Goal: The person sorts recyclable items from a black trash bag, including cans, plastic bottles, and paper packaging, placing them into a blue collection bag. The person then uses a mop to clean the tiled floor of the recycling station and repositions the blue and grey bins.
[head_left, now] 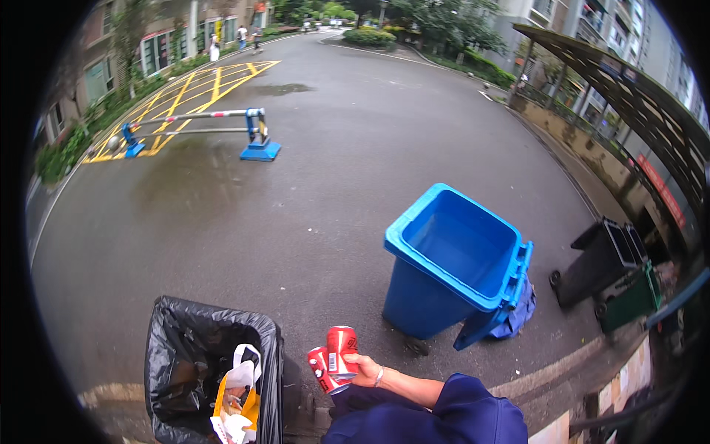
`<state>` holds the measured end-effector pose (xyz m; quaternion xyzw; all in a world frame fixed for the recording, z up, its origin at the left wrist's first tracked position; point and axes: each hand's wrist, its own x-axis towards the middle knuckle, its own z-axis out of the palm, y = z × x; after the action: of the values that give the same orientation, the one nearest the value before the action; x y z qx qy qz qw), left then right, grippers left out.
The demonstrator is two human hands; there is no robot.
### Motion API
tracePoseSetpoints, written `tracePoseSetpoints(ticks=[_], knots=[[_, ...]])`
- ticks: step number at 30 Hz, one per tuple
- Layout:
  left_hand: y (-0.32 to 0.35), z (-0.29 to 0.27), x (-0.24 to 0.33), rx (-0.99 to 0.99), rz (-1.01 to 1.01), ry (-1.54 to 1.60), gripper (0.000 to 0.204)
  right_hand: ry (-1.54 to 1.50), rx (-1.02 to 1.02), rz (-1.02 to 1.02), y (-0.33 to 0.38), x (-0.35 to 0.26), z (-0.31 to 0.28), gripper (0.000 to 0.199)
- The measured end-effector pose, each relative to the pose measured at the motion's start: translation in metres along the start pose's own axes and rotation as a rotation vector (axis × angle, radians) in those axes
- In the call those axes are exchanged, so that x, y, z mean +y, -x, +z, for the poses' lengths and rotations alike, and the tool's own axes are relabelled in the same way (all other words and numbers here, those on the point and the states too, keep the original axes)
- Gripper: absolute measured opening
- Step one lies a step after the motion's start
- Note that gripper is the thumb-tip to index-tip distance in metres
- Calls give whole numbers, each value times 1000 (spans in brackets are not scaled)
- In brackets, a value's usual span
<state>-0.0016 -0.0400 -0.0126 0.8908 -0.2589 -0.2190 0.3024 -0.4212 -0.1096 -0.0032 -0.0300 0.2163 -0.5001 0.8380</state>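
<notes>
My right hand point(365, 369) is closed around a red drink can point(342, 351), its thumb and fingers at the can's right side. A second red can point(322, 368) leans tilted against the first on its left, partly behind it; my fingers there are hidden, so I cannot tell how it is held. To the left of the cans stands a bin lined with a black plastic bag point(166, 370). In the bag lie a yellow and white carrier bag point(253, 403) and crumpled white paper. My left hand does not show.
A large blue wheeled bin point(414, 296), lid hanging back, stands right of the cans. Dark point(595, 266) and green point(629, 303) bins line the right kerb. A blue-footed pole barrier point(260, 152) stands on the wet road. People point(242, 37) are far off at upper left.
</notes>
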Motion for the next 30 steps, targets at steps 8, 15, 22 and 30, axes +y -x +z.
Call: tracePoseSetpoints(ticks=[8,15,22,30], knots=[[2,43,78,1,370,-5,30,-391,224,-449,183,-17,-118,66],[63,106,151,-9,610,-103,27,-571,376,-832,330,-10,-214,69],[132,140,172,42,589,-187,25,-542,624,-1066,458,-150,-307,75],[163,135,164,104,500,-240,24,-166,1574,-1006,553,-337,-377,108]])
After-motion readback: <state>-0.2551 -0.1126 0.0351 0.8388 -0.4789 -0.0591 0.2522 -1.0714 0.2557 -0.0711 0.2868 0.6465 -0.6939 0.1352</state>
